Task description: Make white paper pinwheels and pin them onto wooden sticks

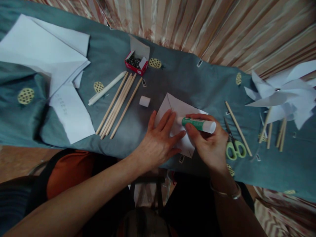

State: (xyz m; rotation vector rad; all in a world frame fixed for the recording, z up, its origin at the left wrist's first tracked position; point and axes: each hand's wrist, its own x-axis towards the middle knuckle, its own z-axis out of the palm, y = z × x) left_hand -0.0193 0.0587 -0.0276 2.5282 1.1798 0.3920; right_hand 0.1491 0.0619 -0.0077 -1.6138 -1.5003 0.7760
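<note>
A square of white paper (189, 108) with crease or cut lines at its corners lies on the cloth before me. My left hand (159, 140) rests flat on it, fingers spread. In my right hand (209, 140) is a green and white glue stick (197, 124), its tip against the middle of the paper. The white glue cap (144, 101) lies on its side left of the sheet. Scissors (234, 144) with green handles and a single wooden stick (238, 128) lie right of my right hand.
Several wooden sticks (118, 105) and a white candle-like rod (107, 88) lie at left, near white paper sheets (44, 46). An open red box (137, 64) of small dark items stands behind. White paper pinwheels (278, 90) on sticks lie at right. A curtain (222, 29) hangs behind.
</note>
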